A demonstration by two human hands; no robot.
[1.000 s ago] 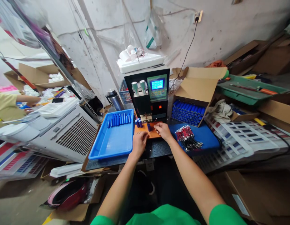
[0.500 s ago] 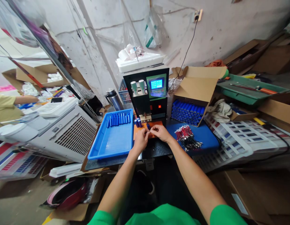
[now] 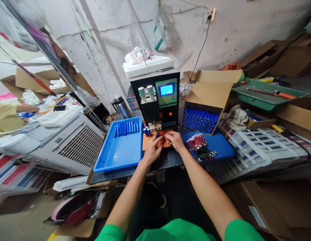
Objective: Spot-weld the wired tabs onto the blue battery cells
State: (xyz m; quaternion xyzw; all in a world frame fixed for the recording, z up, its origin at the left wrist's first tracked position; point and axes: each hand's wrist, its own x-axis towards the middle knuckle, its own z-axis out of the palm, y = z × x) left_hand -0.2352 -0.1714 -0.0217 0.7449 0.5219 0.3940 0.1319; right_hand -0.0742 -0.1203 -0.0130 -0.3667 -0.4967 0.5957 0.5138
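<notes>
Under the electrodes of a black spot-welding machine [image 3: 168,115] stands a blue cylindrical battery cell [image 3: 158,134]. My left hand [image 3: 152,150] is closed around the near side of this cell, a ring on one finger. Just to the right, my right hand [image 3: 176,140] is pinched, fingertips together; whatever is between them is too small to make out. Both hands are over an orange mat [image 3: 165,143]. Two or three more blue cells [image 3: 147,131] stand upright on the mat, left of the electrodes.
A blue tray [image 3: 115,150] with a row of blue cells is at left. To the right, a cardboard box [image 3: 210,90] holds many cells, and red-black wire leads [image 3: 199,145] lie on a blue surface. A steel flask [image 3: 121,106] stands behind the tray.
My hands, which were together in front of the cell, have parted. The left has moved up against the cell, and the right has shifted slightly right, still pinched.
</notes>
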